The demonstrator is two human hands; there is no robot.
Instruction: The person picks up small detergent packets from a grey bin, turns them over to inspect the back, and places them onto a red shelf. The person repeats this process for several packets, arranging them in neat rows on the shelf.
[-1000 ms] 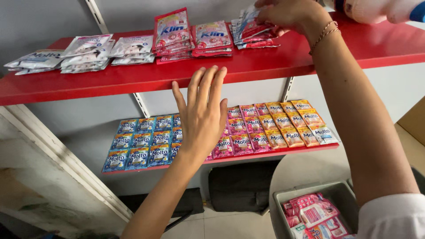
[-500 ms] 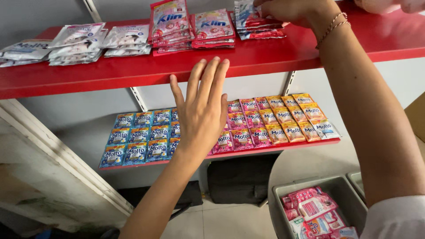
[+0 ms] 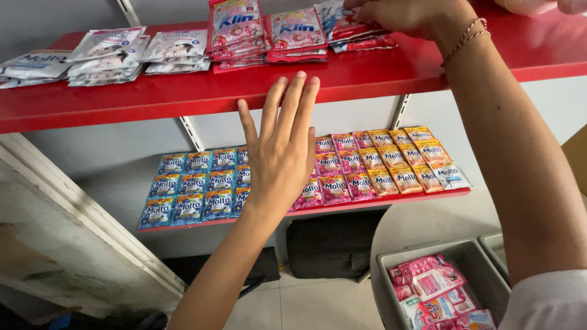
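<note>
My left hand [image 3: 281,153] is raised flat and open, fingers together, its tips just at the front edge of the red upper shelf [image 3: 183,91]. It holds nothing. My right hand [image 3: 409,13], with a bracelet on its wrist, reaches over the shelf's top and curls its fingers onto a stack of blue and red sachets [image 3: 345,30]. Two stacks of pink sachets [image 3: 235,27] lie just left of that stack. The right hand's fingertips are partly cut off by the top of the view.
White sachets [image 3: 104,52] lie in piles at the upper shelf's left end. A lower red shelf carries rows of blue sachets [image 3: 189,189], pink sachets [image 3: 342,177] and orange sachets [image 3: 409,159]. A grey bin [image 3: 391,269] at the lower right holds pink packets.
My left hand has risen slightly, its fingertips now reaching the upper shelf's front edge. My right hand stays on the blue and red sachets.
</note>
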